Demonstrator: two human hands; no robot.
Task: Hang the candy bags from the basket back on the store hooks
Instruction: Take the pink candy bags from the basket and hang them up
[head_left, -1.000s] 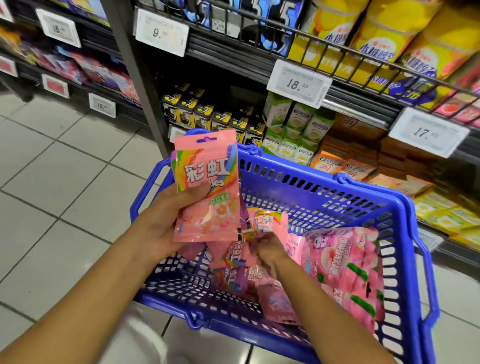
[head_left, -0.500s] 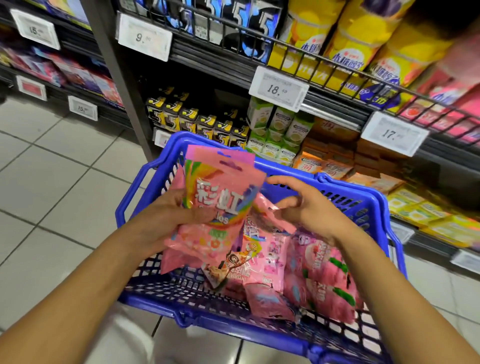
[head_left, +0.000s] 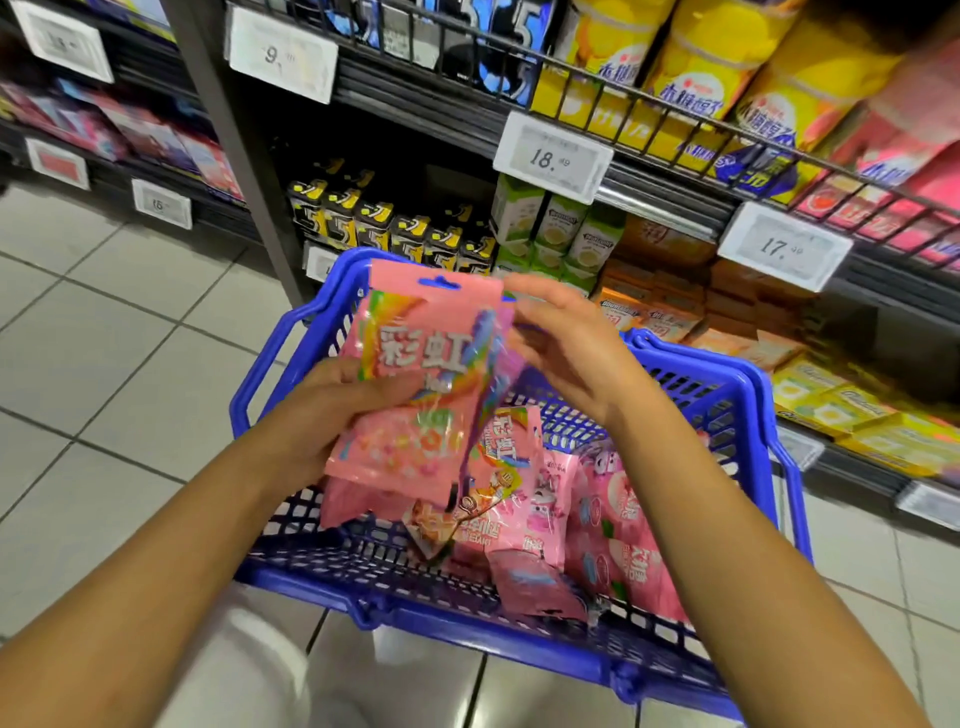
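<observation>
Left hand (head_left: 332, 415) gripping a pink candy bag (head_left: 421, 384) at mid-height, thumb across the front, bag upright over the basket's left half. Right hand (head_left: 576, 353) at the bag's upper right edge, fingers curled toward a second bag edge behind it; actual pinch not discernible, too blurred. Blue hang tab on top of the held bag. Blue basket (head_left: 769, 447) below, on the floor; more pink candy bags (head_left: 597, 519) piled toward its right and near side. Shelves (head_left: 675, 176) beyond the far rim: yellow bags above, black and green boxes below. Price tags (head_left: 553, 156) clipped on shelf edges. Tiled floor (head_left: 104, 364) at left.
</observation>
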